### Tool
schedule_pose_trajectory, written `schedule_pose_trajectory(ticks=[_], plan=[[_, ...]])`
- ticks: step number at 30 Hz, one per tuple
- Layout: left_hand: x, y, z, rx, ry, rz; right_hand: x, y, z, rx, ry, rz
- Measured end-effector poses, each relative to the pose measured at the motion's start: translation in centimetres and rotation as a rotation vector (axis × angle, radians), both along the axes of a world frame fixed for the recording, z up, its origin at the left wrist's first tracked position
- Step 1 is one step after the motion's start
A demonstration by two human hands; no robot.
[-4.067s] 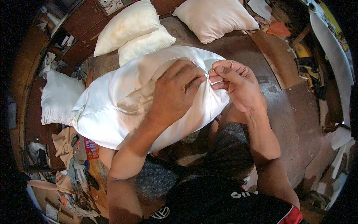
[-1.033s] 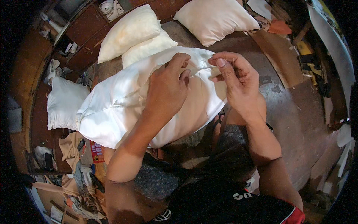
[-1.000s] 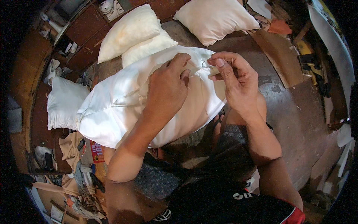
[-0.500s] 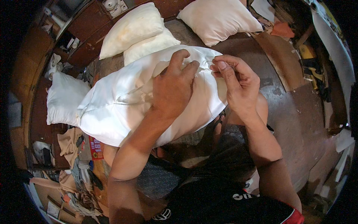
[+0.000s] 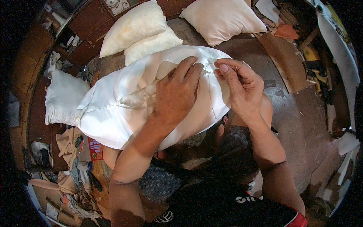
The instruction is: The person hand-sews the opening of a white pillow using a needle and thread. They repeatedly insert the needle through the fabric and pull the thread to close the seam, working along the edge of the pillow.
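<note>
Across my lap lies a big white pillow (image 5: 106, 123), its seam gaping on the left with pale filling (image 5: 137, 99) showing. My left hand (image 5: 176, 94) presses down on it, fingers bent and pinching the cloth beside the seam; the fingertips are partly hidden. Between the thumb and fingers of my right hand (image 5: 244, 87) is a thin curved needle (image 5: 210, 63), its bow pointing toward the seam just right of my left fingertips. A fine thread (image 5: 208, 96) runs from the seam down over the pillow's front side.
Two cream pillows (image 5: 134, 26) overlap behind the work, and another pillow (image 5: 223, 20) lies at the far right. A smaller white pillow (image 5: 66, 98) touches the left end. Cloth scraps (image 5: 77, 170) heap at lower left; a cardboard sheet (image 5: 281, 60) lies on the right.
My left index finger, raised and hooked before, has come down to the cloth beside the other fingers. My right hand keeps the needle in nearly the same place.
</note>
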State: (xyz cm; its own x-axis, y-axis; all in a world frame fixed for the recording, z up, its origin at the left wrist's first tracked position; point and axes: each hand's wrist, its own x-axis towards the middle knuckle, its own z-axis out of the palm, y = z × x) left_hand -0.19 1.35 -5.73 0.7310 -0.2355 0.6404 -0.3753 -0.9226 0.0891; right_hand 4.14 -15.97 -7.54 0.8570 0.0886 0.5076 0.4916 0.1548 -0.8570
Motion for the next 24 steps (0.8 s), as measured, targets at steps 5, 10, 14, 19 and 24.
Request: schedule_pose_trajectory(ticks=[5, 10, 14, 19, 24], plan=[[-0.1, -0.4, 0.1, -0.08, -0.014, 0.021, 0.0, -0.1, -0.2, -0.037, 0.0, -0.014], [-0.1, -0.5, 0.3, -0.088, 0.0, 0.021, 0.0, 0.1, -0.4, -0.014, 0.018, 0.008], [0.1, -0.1, -0.1, -0.021, -0.033, -0.024, 0.0, 0.2, -0.3, -0.01, 0.042, 0.039], [0.2, 0.2, -0.2, -0.012, -0.027, -0.023, 0.1, 0.0, -0.3, -0.035, 0.044, 0.068], [0.7, 0.7, -0.2, -0.037, -0.03, -0.046, 0.1, -0.2, -0.4, -0.054, 0.075, 0.094]])
